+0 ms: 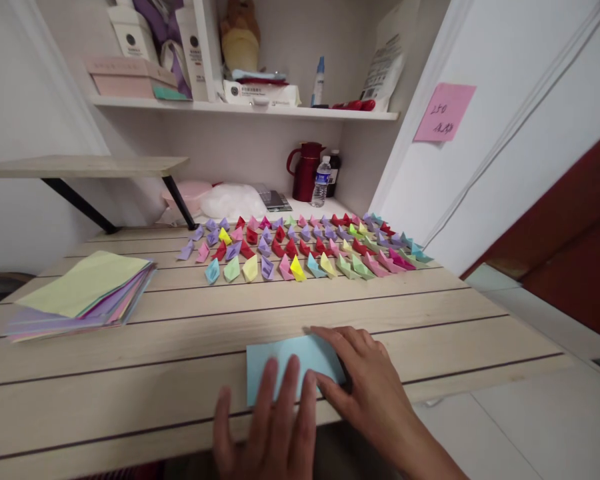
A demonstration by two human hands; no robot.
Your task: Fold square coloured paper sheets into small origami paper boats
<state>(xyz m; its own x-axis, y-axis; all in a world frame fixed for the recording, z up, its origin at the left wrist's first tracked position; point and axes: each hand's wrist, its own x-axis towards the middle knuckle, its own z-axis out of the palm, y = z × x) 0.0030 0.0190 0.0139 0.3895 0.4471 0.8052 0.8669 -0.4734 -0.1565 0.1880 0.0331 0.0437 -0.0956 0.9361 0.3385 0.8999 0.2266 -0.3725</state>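
A light blue sheet of paper [275, 353], its visible outline a rectangle, lies near the front edge of the wooden table. My right hand [363, 373] holds its right end, with the thumb on the near side and the index finger along the far edge. The palm hides that end of the paper. My left hand [275, 427] is slightly blurred, its fingers stretched out and spread over the near part of the sheet. Whether those fingertips touch the paper, I cannot tell.
Several rows of small folded paper boats [280, 248] in many colours stand across the back of the table [195, 360]. On the left lies a stack of coloured paper sheets [93, 287]. A raised wooden shelf [80, 167], a dark red jug [307, 173] and a water bottle [321, 183] stand behind.
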